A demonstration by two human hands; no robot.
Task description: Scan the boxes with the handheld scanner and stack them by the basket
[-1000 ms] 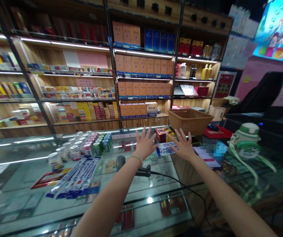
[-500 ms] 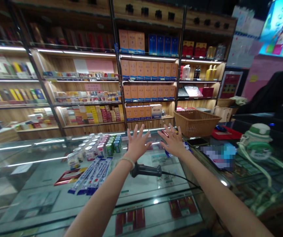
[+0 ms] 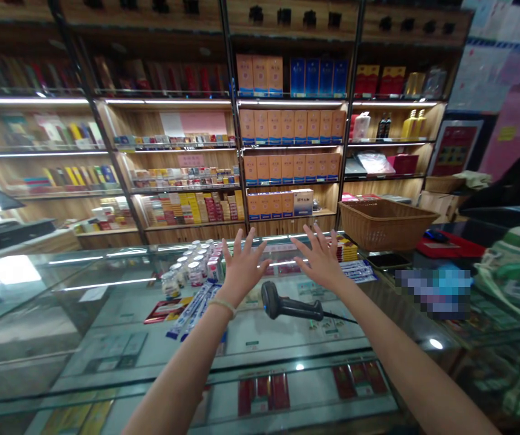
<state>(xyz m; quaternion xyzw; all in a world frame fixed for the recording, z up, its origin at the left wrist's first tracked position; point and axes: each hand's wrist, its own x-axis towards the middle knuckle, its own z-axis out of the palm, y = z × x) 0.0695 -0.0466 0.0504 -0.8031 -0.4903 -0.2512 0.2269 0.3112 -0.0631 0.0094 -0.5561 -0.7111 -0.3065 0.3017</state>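
Both hands are stretched forward over the glass counter [image 3: 142, 356], fingers spread and holding nothing. My left hand [image 3: 242, 272] is nearest to several small jars [image 3: 195, 273] with white lids, partly hidden behind it. Blue-and-white long packets [image 3: 190, 311] lie below it, some covered by my left arm, beside a red and gold pack [image 3: 164, 309]. My right hand [image 3: 320, 258] is in front of more blue-and-white packets [image 3: 358, 270] and some yellow and red packs [image 3: 347, 249]. Between my forearms a black barcode scanner [image 3: 289, 303] lies on the glass, its cable running right.
A brown wicker basket [image 3: 387, 226] stands at the counter's back right, with a dark phone [image 3: 387, 260] before it. Further right are a red mat [image 3: 450, 244] and a green-and-white bottle [image 3: 518, 260] with a strap. Shelves of boxes [image 3: 294, 127] line the back wall.
My view has swung left, so the shelves and counter goods sit further right in the picture. Both hands stay spread. More of the scanner now shows between my arms.
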